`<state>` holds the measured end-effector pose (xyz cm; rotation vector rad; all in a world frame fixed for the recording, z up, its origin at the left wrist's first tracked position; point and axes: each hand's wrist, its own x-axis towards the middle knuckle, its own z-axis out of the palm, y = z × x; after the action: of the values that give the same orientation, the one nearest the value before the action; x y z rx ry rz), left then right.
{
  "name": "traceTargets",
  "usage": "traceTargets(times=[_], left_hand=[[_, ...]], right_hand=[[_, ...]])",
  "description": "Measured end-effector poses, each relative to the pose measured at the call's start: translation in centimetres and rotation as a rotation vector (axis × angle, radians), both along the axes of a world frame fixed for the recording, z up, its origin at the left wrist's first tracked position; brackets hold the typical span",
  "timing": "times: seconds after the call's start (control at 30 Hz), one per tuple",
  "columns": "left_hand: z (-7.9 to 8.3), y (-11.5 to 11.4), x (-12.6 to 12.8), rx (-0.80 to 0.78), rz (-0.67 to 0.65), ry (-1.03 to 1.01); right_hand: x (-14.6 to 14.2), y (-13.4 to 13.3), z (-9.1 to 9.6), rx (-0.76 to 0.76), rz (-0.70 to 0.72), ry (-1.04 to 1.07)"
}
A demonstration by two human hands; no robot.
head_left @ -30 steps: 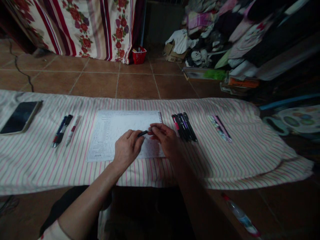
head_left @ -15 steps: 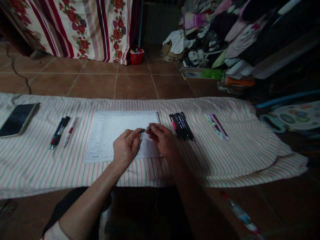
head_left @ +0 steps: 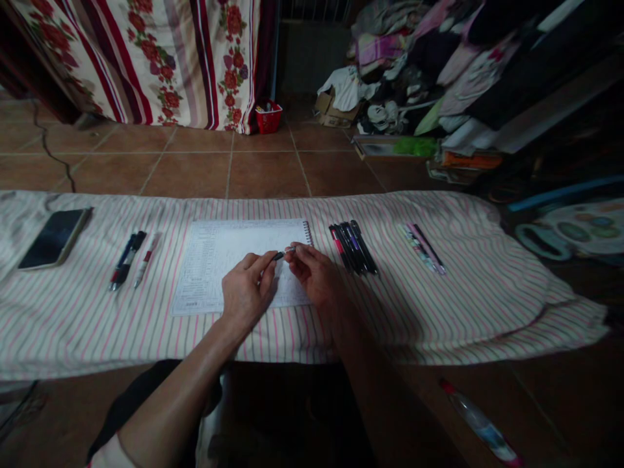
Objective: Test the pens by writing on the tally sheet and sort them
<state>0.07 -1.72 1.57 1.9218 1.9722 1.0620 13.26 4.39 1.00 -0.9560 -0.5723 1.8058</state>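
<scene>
Both hands meet above a spiral notebook point(head_left: 219, 266), the left hand point(head_left: 248, 289) pinching a small dark pen point(head_left: 277, 256) while the right hand point(head_left: 316, 276) grips its silver end point(head_left: 291, 249). Pens point(head_left: 353, 250) lie in neat rows on a striped cloth point(head_left: 453, 325) either side, leaving the page unobstructed; a phone point(head_left: 54, 238) sits at far left.

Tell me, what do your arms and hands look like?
The left hand and right hand are bare, without gloves. The left forearm is bare up to a pale sleeve; the right arm is too shadowy to make out.
</scene>
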Motion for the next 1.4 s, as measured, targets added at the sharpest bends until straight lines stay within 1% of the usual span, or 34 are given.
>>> traceTargets(times=[0.23,0.5,0.7,1.03,1.4], left_hand=[[0.01,-0.02,0.04,-0.023,0.008,0.020],[0.19,-0.10,0.04,-0.018,0.020,0.035],[0.16,-0.08,0.11,-0.044,0.023,0.064],[0.25,-0.15,0.13,-0.060,0.017,0.046],[0.15,-0.06,0.16,-0.053,0.025,0.099]], right_hand=[[-0.08,0.05,-0.26,0.026,0.028,0.003],[-0.14,0.02,-0.26,0.021,0.018,-0.003],[-0.14,-0.02,-0.38,0.039,0.013,-0.042],[-0.14,-0.03,-0.49,0.063,0.026,-0.065],[-0.17,-0.03,-0.45,0.063,0.022,-0.078]])
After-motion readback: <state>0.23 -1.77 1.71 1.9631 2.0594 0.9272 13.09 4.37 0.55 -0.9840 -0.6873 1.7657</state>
